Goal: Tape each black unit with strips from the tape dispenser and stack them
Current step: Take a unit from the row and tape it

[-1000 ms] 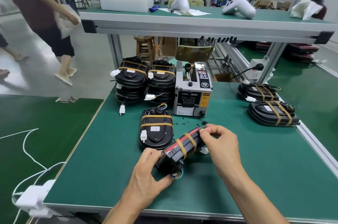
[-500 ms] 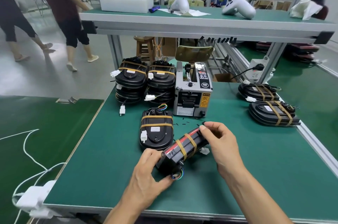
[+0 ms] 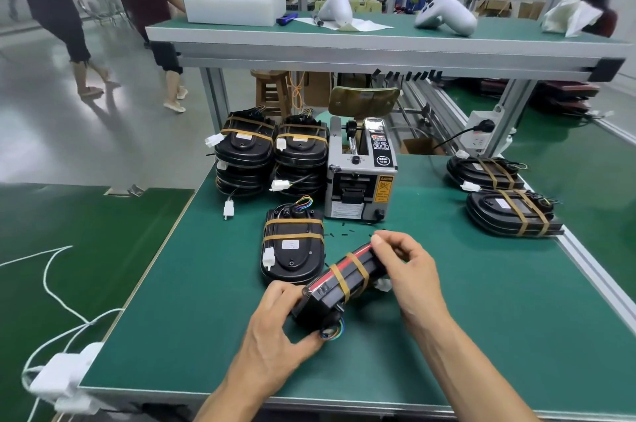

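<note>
Black unit (image 3: 339, 287) still gripped by both hands (image 3: 275, 328) (image 3: 407, 270); right fingertips shifted slightly.

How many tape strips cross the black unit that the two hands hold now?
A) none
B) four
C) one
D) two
D: on the held black unit, tilted on edge between the left hand and the right hand, two tan strips run across its side, apart from each other.

R hand (image 3: 409, 270) fingers shift slightly along far end of black unit (image 3: 340, 287); background walkers (image 3: 144, 1) move right.
</note>
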A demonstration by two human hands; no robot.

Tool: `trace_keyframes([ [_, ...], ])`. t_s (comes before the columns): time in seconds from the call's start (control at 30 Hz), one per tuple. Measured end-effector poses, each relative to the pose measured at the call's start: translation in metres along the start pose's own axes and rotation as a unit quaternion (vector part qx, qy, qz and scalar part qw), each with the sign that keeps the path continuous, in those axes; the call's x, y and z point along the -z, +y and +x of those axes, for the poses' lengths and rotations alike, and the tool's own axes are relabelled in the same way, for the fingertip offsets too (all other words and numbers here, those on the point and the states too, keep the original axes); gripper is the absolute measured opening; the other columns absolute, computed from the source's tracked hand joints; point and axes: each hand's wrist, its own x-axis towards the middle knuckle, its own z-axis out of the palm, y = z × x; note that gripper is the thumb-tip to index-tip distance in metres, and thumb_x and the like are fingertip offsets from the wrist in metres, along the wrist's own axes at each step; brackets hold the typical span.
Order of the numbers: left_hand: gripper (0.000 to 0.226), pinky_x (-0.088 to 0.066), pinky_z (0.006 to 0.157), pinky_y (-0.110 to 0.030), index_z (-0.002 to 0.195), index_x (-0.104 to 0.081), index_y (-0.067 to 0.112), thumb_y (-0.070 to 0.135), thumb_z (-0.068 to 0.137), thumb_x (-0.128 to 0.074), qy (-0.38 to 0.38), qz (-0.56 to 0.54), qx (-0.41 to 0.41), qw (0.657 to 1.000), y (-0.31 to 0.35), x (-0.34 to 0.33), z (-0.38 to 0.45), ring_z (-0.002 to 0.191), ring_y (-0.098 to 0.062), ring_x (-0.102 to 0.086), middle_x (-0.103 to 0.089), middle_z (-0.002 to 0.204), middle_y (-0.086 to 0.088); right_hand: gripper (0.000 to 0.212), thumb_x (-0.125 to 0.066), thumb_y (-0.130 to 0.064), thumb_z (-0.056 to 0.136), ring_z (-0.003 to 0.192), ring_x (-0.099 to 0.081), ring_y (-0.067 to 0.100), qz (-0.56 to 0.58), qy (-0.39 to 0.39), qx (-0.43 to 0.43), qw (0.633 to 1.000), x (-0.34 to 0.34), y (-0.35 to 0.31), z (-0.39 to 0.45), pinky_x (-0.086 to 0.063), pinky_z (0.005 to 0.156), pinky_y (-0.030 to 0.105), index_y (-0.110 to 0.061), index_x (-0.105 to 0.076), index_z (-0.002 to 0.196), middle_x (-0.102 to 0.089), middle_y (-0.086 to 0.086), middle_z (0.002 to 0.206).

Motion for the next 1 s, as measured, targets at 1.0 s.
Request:
trace_keyframes([
  [1.0, 0.063, -0.055, 0.087, -0.021, 0.126, -0.067, 0.045, 0.032, 0.071, -0.095, -0.005, -0.024, 0.021, 0.999, -0.007, -0.002, -0.002, 0.105, -0.007, -0.071, -0.073, 0.114, 0.015, 0.077, -0.066, -0.073, 0.076, 0.129, -0.047, -0.005, -0.235, -0.168, 0.128, 0.949, 0.014, -0.029, -0.012, -0.039, 0.106, 0.023, -0.045, -0.038, 0.142, -0.043, -0.027, 0.134],
])
